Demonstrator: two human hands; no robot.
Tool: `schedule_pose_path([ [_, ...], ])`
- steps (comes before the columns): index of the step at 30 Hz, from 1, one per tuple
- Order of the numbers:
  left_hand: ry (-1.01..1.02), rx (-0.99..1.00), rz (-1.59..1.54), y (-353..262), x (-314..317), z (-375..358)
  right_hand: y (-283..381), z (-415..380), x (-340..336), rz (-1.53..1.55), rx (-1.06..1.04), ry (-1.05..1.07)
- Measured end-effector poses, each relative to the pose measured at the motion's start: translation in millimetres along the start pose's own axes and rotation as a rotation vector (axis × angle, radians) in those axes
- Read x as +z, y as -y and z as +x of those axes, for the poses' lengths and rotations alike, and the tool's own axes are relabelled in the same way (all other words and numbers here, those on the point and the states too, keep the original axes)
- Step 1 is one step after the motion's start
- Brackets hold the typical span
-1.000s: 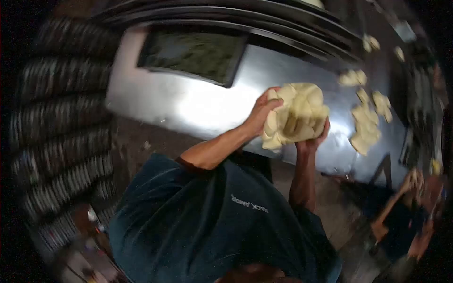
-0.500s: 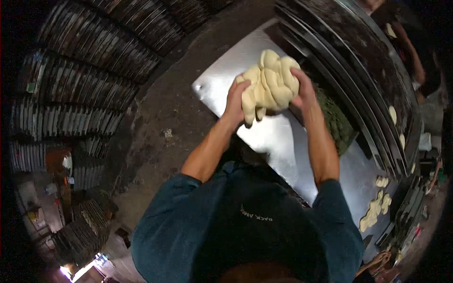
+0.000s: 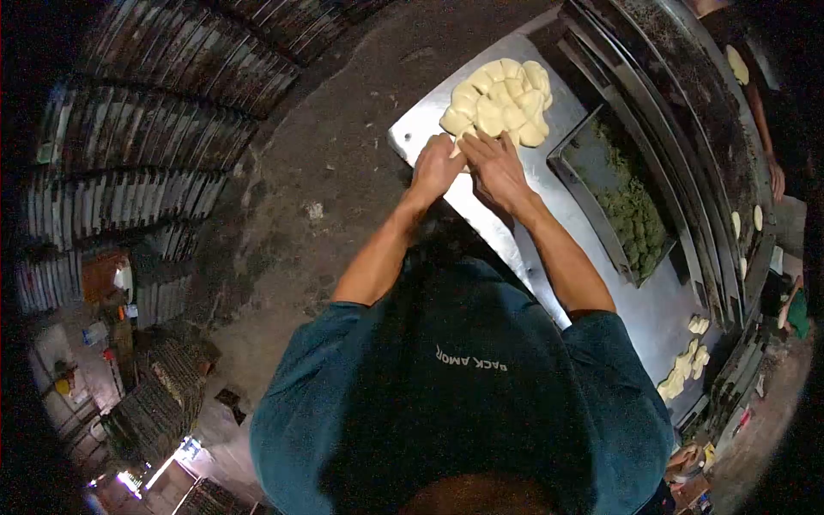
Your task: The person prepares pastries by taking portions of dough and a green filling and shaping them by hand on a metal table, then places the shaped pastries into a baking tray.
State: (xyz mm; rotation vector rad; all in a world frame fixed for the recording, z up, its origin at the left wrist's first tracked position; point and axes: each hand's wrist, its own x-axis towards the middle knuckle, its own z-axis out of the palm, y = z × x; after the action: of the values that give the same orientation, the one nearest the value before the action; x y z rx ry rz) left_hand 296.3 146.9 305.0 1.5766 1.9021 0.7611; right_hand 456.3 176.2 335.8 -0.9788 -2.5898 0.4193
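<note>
A heap of pale dough pieces point(image 3: 498, 99) lies spread at the far end of the metal table point(image 3: 421, 129). At the heap's near edge, my left hand point(image 3: 436, 170) is closed with its fingers curled on a dough piece. Close beside it, my right hand point(image 3: 499, 172) bends its fingers over the same dough, thumb side toward the left hand. The bit of dough between the two hands is mostly hidden by the fingers.
A metal tray point(image 3: 592, 206) of green crumbly filling sits right of my right arm. Stacked trays point(image 3: 678, 197) rise beyond it. More dough pieces point(image 3: 682, 369) lie at the table's lower right. Racks of trays point(image 3: 154, 112) line the left; another person's arm point(image 3: 764, 137) shows at far right.
The clump of dough that I held up between both hands now lies spread on the table. My hands have come together at its near edge.
</note>
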Motion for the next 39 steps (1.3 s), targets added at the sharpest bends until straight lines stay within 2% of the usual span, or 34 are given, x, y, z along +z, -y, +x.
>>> schedule_pose_path([
  [1, 0.145, -0.095, -0.134, -3.3, -6.0, 1.6, -3.4, -0.1, 13.5, -0.053, 0.04, -0.009],
  [3, 0.168, -0.076, -0.193, 10.7, -21.4, -16.8, -8.5, 4.8, 22.4, -0.1, 0.074, -0.022],
  [5, 0.447, -0.18, -0.501, 30.2, -41.9, -33.0, -6.0, 8.4, 22.8, -0.031, 0.203, 0.054],
  [6, 0.48, -0.311, -0.777, 34.8, -51.8, -44.4, -4.5, 7.5, 21.2, -0.056, 0.186, 0.006],
  [7, 0.512, -0.308, -0.762, 24.6, -60.8, -46.9, 1.4, 8.2, 16.1, -0.054, 0.219, -0.004],
  [9, 0.213, -0.266, -1.327, -8.7, -75.6, -34.2, 12.4, 21.9, -7.0, 0.679, 0.6, -0.006],
  [10, 0.176, -0.176, -1.385, -18.6, -77.1, -19.1, 29.2, 31.0, -28.7, 0.877, 0.743, -0.064],
  [11, 0.232, -0.172, -1.39, -24.2, -83.3, -2.6, 32.3, 33.9, -31.5, 0.959, 0.602, -0.137],
  [13, 0.244, 0.196, -0.367, -30.8, -92.7, 33.6, 68.8, 50.2, -66.8, 1.196, 0.784, -0.142],
  [14, 0.227, 0.278, -0.329, -32.5, -92.9, 44.2, 64.1, 52.2, -59.3, 1.044, 0.756, -0.19],
  [15, 0.325, 0.258, -0.468, -31.0, -94.5, 54.9, 69.3, 58.6, -74.4, 0.848, 0.779, -0.207],
  [17, 0.605, 0.129, -0.703, -39.2, -111.5, 74.7, 63.4, 63.2, -70.8, 0.81, 0.728, -0.414],
  [19, 0.626, 0.192, -1.049, -48.6, -105.6, 85.4, 56.3, 67.2, -82.6, 0.755, 0.69, -0.493],
  [21, 0.624, 0.187, -0.964, -61.5, -105.7, 102.9, 57.7, 77.8, -95.0, 0.731, 0.797, -0.584],
  [22, 0.506, 0.197, -0.881, -82.6, -107.9, 102.2, 53.1, 82.9, -86.9, 0.494, 0.692, -0.708],
  [23, 0.175, 0.438, -0.636, -90.4, -94.7, 105.5, 66.2, 93.4, -86.7, 0.656, 0.745, -0.843],
  [24, 0.099, 0.494, -0.708, -109.1, -88.7, 102.1, 72.7, 101.7, -82.3, 0.622, 0.769, -0.984],
  [25, 0.021, 0.543, -0.784, -127.7, -85.8, 96.7, 81.9, 107.4, -87.8, 0.449, 0.713, -1.139],
  [26, 0.002, 0.638, -0.722, -136.0, -75.5, 95.1, 75.6, 108.5, -93.8, 0.337, 0.766, -1.249],
  [27, -0.03, 0.727, -0.649, -140.6, -68.0, 91.9, 73.5, 102.5, -111.7, 0.432, 0.831, -1.307],
  [29, 0.089, 0.714, -0.691, -163.0, -69.1, 78.0, 67.4, 80.4, -148.8, 0.745, 0.818, -1.264],
  [31, 0.298, 0.449, -1.154, -177.6, -71.6, 72.8, 62.4, 68.7, -164.5, 0.865, 0.815, -1.31],
  [33, 0.433, 0.357, -1.278, -162.4, -62.2, 76.1, 58.7, 53.7, -166.5, 0.665, 0.906, -1.193],
  [35, 0.529, 0.181, -1.148, -135.1, -44.5, 90.0, 47.1, 41.9, -153.1, 0.168, 0.885, -0.99],
  [37, 0.659, -0.257, -1.332, -116.9, -39.8, 87.5, 29.8, 32.2, -113.3, -0.317, 0.642, -0.811],
  [39, 0.929, -0.156, -1.312, -54.8, -10.5, 106.4, 35.4, 30.7, -63.9, -0.24, 0.555, -0.597],
])
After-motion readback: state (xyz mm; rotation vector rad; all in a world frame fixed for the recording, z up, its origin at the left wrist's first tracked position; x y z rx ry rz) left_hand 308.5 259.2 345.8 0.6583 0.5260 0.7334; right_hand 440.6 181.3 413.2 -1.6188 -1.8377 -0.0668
